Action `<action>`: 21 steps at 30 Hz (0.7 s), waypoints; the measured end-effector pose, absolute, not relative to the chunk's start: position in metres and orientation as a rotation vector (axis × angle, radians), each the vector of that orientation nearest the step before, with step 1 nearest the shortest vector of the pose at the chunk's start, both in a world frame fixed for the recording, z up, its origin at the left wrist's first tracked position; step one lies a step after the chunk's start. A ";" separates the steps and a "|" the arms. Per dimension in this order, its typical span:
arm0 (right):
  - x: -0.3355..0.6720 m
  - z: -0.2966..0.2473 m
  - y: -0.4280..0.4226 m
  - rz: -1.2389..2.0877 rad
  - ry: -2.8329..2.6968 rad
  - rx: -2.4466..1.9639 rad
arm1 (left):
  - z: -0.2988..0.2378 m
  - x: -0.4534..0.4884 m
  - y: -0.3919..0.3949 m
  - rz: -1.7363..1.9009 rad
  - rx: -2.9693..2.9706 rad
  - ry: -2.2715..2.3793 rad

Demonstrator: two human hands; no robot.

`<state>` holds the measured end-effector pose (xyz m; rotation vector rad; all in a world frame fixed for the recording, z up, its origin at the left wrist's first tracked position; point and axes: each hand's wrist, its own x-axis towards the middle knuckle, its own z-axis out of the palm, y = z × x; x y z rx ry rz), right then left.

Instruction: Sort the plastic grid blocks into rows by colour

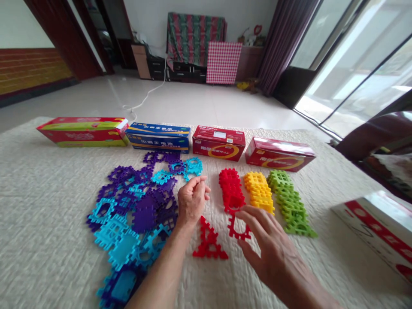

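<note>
My left hand (193, 198) hovers between the purple and blue heap and the red row, its fingers curled in and no piece showing in them. My right hand (267, 240) is open over the near end of the red row. Its thumb and fingers spread around a red square block piece with a round hole (231, 231); I cannot tell whether they touch it. A red triangular block piece (209, 241) lies flat between my forearms. Overlapping red interlocking pieces (230, 186) form a row, with yellow pieces (258, 191) and green pieces (291, 204) in rows to the right.
Purple pieces (146, 212) and light blue pieces (124, 249) lie heaped at left. Behind stand a red-and-green box (83, 133), a blue box (157, 138), a red box (219, 143) and another red box (279, 154). A white-and-red box (376, 236) sits at right on the quilted mat (41, 206).
</note>
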<state>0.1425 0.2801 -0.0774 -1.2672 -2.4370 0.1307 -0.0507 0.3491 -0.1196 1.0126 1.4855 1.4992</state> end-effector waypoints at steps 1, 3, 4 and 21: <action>0.139 -0.077 0.285 0.070 -2.409 -1.263 | -0.119 -0.051 0.349 1.498 1.009 1.486; 0.134 -0.079 0.296 -0.013 -2.379 -1.248 | -0.118 -0.051 0.349 1.497 0.997 1.483; 0.132 -0.081 0.300 -0.036 -2.374 -1.241 | -0.117 -0.051 0.349 1.496 0.992 1.483; 0.127 -0.097 0.299 -0.245 -2.169 -1.408 | -0.117 -0.047 0.343 1.407 1.261 1.539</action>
